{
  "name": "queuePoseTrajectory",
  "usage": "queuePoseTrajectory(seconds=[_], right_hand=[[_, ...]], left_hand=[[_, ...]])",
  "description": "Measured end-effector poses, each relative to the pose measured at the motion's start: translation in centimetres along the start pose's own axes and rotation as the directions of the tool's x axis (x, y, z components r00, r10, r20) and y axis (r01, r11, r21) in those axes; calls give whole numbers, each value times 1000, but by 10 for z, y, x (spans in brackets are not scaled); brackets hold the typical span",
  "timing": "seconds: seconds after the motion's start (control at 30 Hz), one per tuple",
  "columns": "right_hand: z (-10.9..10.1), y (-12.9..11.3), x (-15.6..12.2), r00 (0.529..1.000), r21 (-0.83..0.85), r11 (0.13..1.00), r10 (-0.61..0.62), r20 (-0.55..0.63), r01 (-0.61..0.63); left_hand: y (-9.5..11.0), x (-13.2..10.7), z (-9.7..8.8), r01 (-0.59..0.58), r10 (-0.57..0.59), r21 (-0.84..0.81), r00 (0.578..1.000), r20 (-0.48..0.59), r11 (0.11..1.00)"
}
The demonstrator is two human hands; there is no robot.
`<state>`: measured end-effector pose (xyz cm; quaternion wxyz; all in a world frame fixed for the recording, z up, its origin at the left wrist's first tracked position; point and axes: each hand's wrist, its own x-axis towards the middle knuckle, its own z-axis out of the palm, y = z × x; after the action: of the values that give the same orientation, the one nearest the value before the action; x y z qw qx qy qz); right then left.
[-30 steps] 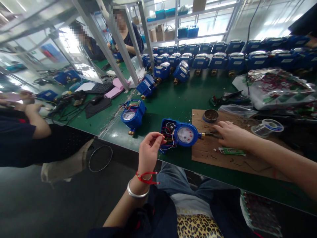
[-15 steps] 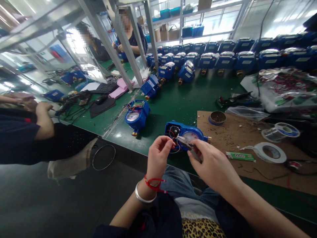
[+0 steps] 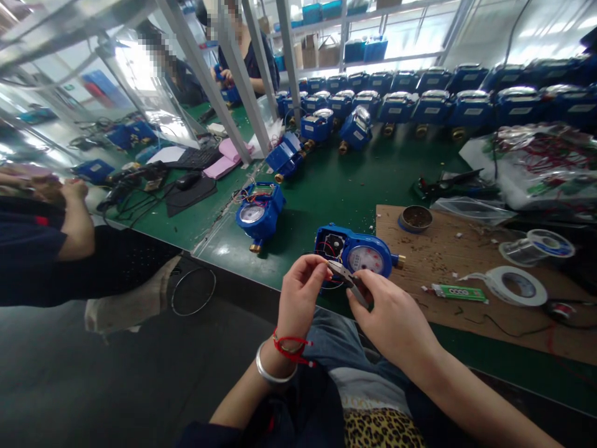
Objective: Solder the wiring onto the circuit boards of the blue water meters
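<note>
My right hand (image 3: 394, 317), gripping pliers (image 3: 341, 270), has brought tips to left hand (image 3: 300, 292), pinching thin wire (image 3: 331, 274); wiring work seems underway.

No text can be read with certainty. The green pack (image 3: 461, 293) near the front edge of the cardboard (image 3: 426, 249) bears rounded white characters, like O or 0, too blurred to spell out. At the counter's front edge, the blue meter (image 3: 346, 250) has dial (image 3: 365, 260) markings too small to make out. White labels (image 3: 518, 111) on the meters along the counter's far edge are likewise illegible, as is the yellowish lettering on the shirt (image 3: 359, 382).
</note>
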<state>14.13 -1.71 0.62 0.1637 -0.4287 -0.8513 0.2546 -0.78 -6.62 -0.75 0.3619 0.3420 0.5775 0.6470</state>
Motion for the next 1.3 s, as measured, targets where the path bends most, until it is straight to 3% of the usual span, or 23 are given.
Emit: queuePoseTrajectory(seconds=[0.7, 1.07, 1.3], right_hand=[[6, 2, 0, 999, 6, 1000, -28, -17, 29], [5, 6, 0, 983, 153, 987, 72, -169, -46], [16, 1, -4, 966, 259, 961, 157, -205, -101]], left_hand=[[-2, -5, 3, 1, 0, 44, 1000, -11, 999], [-16, -4, 6, -174, 188, 295, 982, -21, 939], [-17, -2, 15, -264, 289, 384, 957, -7, 885]])
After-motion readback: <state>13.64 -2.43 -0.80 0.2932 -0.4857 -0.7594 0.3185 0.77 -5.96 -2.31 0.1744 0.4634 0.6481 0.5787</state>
